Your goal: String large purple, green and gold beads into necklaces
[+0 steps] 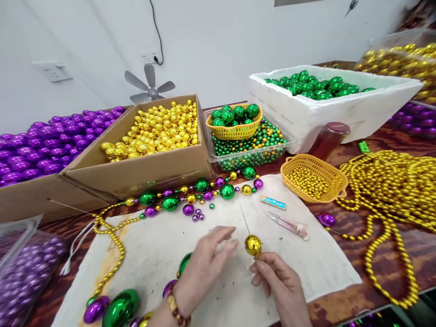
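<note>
Right of your right hand (pixel 281 281), bare cloth (pixel 327 268) gives passage toward gold bead strands (pixel 391 190). Ahead-right, pointed tool (pixel 288 224) and blue packet (pixel 273 202) obstruct. Ahead of your left hand (pixel 204 261), open cloth, then garland (pixel 227 191) and cardboard box (pixel 143 169) bar way.

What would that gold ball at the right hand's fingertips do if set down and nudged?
The gold ball would probably roll easily, since it looks round. Its smooth, glossy surface suggests it could be slippery to grip. The thin rod jutting from it might catch on the cloth and hinder rolling.
</note>
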{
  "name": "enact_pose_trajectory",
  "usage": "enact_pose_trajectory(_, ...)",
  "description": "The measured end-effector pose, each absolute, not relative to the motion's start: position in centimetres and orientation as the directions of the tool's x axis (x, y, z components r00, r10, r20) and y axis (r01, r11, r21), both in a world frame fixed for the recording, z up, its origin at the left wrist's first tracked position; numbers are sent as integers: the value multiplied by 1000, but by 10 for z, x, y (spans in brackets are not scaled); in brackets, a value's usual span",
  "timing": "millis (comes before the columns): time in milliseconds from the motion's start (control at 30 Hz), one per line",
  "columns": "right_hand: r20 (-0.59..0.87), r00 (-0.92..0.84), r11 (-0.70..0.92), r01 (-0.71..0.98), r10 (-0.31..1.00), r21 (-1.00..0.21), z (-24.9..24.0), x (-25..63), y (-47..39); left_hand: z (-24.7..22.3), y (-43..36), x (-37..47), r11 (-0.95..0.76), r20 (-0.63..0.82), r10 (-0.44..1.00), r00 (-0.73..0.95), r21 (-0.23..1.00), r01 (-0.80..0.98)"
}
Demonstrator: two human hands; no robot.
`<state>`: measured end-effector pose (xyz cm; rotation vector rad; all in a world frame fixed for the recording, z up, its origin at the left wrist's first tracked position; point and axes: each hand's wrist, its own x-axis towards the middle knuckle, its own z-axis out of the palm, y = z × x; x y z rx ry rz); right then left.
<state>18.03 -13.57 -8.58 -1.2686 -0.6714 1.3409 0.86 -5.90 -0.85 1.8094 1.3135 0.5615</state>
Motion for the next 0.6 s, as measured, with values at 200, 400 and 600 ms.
enact_pose_trajectory(200,-299,224,-265,-169,928,-949,-99,189,-141,-9,6,-28,-330,22,943,332,173,928)
enact_pose_trajectory(400,-242,245,-209,-153,939,-966,-96,185,-139,-28,35,-5,-437,-43,899,435,-133,890)
enact_pose_trajectory(600,-233,235,-200,-157,944,-967,-97,186,-137,-36,42,-5,-469,-38,882,469,-146,871)
